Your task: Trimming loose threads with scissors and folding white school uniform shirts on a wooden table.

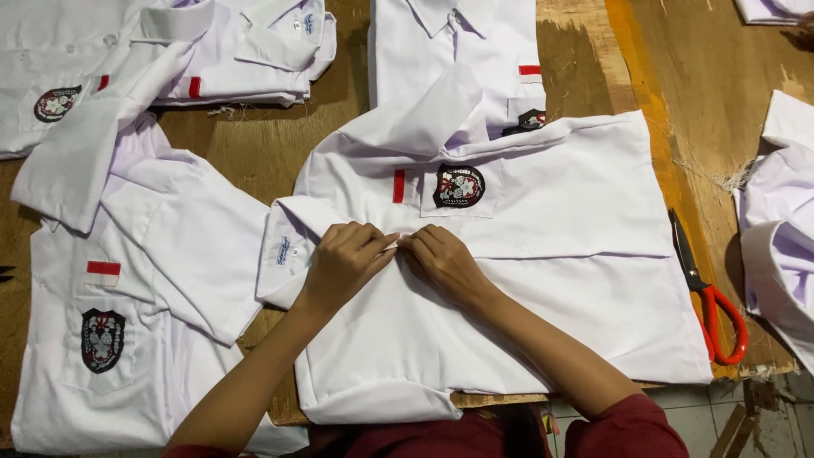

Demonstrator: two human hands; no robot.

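Head view: white shirt [543, 280] lies flat at the middle of the wooden table [254, 153], with a red stripe and dark crest badge [459, 186] on its pocket. Left hand [343, 263] and right hand [441, 261] meet at its front seam, fingertips pinched together on the fabric. Red-handled scissors [708, 297] lie just beside the shirt's right edge.

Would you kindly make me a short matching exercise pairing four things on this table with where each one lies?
Things:
1. scissors
2. left hand
3. badge
4. right hand

Places:
A. on the middle shirt's chest pocket
B. on the wooden table, right of the middle shirt
C. on the shirt front, nearer the scissors
D. on the shirt front, nearer the collar label

Pairs: 1-B, 2-D, 3-A, 4-C
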